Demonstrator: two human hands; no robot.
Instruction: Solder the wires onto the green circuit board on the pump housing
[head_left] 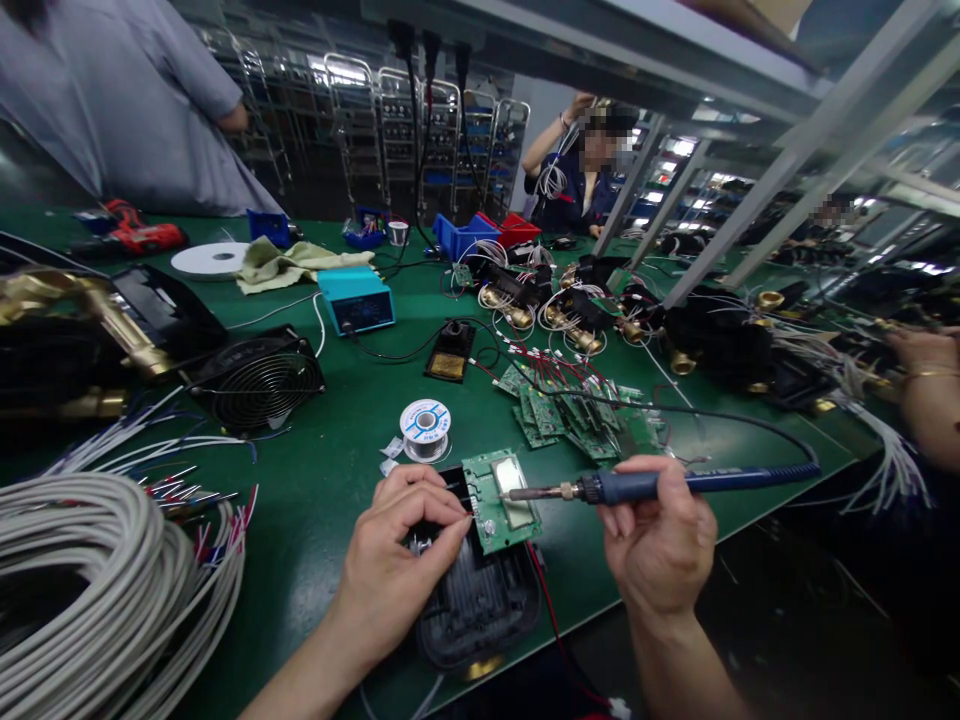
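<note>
**Soldering iron poised over a green board**

On the green bench, seen from the head camera, a small circuit board (501, 499) lies tilted on top of a black housing (477, 600). The left hand (401, 545) sits just left of the board, fingers pinched together at its left edge, apparently on something thin there; what it grasps is too small to tell. The right hand (656, 535) is right of the board, fingers closed around the blue grip of a soldering iron (652, 485), which lies nearly level with its tip over the board's middle. I cannot tell whether the tip touches.

Just behind the board stands a solder spool (424, 428); farther behind it are the iron stand (450, 352) and a teal station (356, 299). Right of the spool lies a heap of similar boards (585, 410) with red wires. Left of the board, a fan (259, 380) and a large coil of grey cable (90, 590).

Risks, as I judge them: the left fingertips are close to the hot tip, so a slip could burn them; the board rests loose on the housing and could shift under pressure; the iron's cord (675, 408) trails across the heap of boards and could drag them.

Far behind the board, a blue bin (459, 238) and a red bin (517, 229) stand side by side; their contents cannot be made out.
</note>
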